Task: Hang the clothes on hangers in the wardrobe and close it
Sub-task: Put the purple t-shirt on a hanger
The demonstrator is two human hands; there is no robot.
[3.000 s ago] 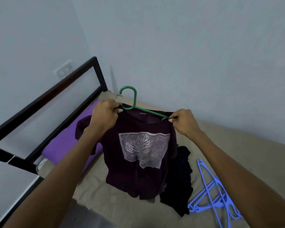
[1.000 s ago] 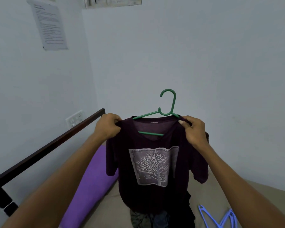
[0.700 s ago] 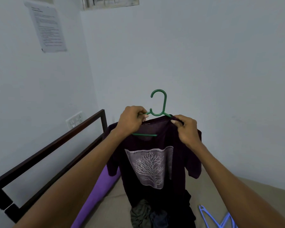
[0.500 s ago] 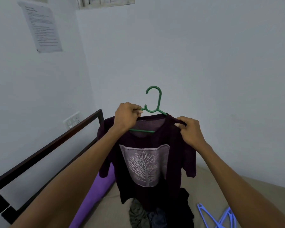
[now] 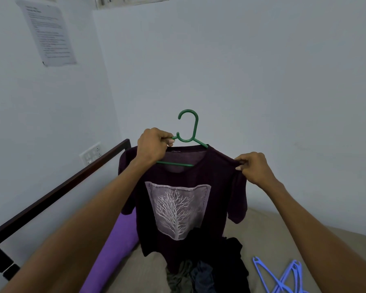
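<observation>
1. Curling around the left arm of the green plastic hanger, the left hand gripped it at the collar.
2. The right shoulder seam of the dark maroon tree-print T-shirt was pinched by the right hand.
3. The shirt was held draped on the hanger above a heap of dark clothes on the beige bed, near blue plastic hangers.

I have one view only, from the head camera, wide-angle, looking forward and slightly down toward the pale wall corner. It sits close behind both raised forearms, with the tan-covered bed below that corner.
</observation>
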